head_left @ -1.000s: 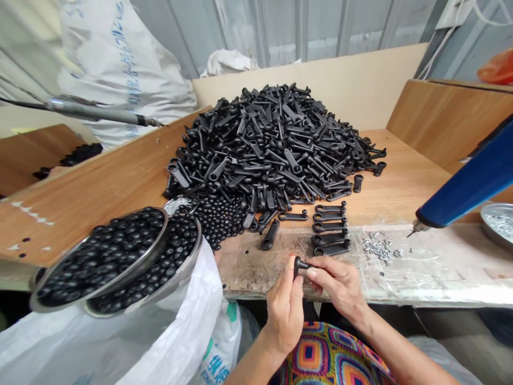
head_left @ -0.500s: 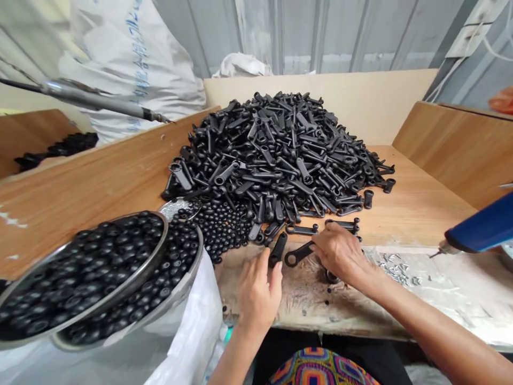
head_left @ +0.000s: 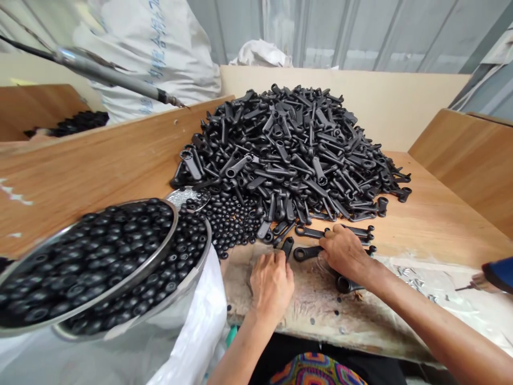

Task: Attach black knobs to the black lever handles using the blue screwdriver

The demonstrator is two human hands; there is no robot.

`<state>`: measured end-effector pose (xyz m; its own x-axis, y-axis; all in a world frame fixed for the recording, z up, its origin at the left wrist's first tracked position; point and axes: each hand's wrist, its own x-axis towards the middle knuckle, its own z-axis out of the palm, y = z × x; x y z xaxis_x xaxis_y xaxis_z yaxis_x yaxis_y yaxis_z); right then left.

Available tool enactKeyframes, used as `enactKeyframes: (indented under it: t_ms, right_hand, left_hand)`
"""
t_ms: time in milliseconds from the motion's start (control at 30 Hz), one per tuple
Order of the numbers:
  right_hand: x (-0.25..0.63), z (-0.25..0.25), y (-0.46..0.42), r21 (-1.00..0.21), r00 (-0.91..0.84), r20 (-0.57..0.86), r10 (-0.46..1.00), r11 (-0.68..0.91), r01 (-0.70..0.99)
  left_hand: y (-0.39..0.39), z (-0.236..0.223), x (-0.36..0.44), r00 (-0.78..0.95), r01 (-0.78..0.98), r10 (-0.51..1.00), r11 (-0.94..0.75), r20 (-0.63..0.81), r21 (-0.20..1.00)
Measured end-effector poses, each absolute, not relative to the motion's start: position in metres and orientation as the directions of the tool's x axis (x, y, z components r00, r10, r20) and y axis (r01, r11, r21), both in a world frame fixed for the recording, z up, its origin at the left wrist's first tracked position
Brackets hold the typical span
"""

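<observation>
My left hand [head_left: 272, 280] is on the work surface, its fingers curled around the lower end of a short black plastic crank handle [head_left: 287, 246]. That handle's far end sticks up past the fingers. Just to the right, my right hand [head_left: 347, 254] reaches over another black crank handle [head_left: 306, 253], fingers closed on it, its ring end pointing left. Further crank handles [head_left: 308, 231] lie side by side behind that hand. A dark round-ended part [head_left: 347, 285] lies under my right wrist, partly hidden.
A large heap of crank handles [head_left: 296, 155] fills the back. Loose black knobs [head_left: 236, 214] spread beside two knob-filled bowls [head_left: 176, 214]. Small metal pins [head_left: 414, 280] lie right, near a blue power driver [head_left: 500, 274]. A grey driver [head_left: 116, 75] hangs at left.
My left hand's fingers have curled in over the handle. My right hand has lowered its crank handle into line with the others. The view has shifted slightly.
</observation>
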<state>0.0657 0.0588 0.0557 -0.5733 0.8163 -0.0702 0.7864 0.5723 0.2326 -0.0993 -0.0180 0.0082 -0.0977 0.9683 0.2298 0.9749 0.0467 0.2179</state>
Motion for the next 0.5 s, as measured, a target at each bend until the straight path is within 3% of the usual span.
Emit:
enactKeyframes:
  t_ms: [267,333,400,467,500]
  right_hand:
    - [0.065,0.053,0.065,0.261,-0.585,-0.111,0.803,0.592,0.762]
    - [0.063,0.055,0.067,0.278,-0.593,-0.115,0.797,0.599,0.751]
    - [0.059,0.061,0.066,0.299,-0.598,-0.112,0.793,0.601,0.741]
    - [0.050,0.069,0.064,0.296,-0.613,-0.081,0.786,0.606,0.738]
    - [0.043,0.074,0.063,0.279,-0.628,-0.054,0.776,0.616,0.737]
  left_hand:
    - [-0.050,0.020,-0.120,-0.149,0.882,0.986,0.166,-0.073,0.442]
    - [-0.055,0.024,-0.125,-0.140,0.812,0.985,0.172,-0.101,0.558]
    - [-0.061,0.028,-0.130,-0.095,0.613,0.987,0.163,-0.134,0.773]
    - [-0.069,0.028,-0.135,0.023,0.207,0.979,0.194,-0.203,0.959]
    - [-0.074,0.026,-0.136,0.108,-0.058,0.968,0.232,-0.225,0.971]
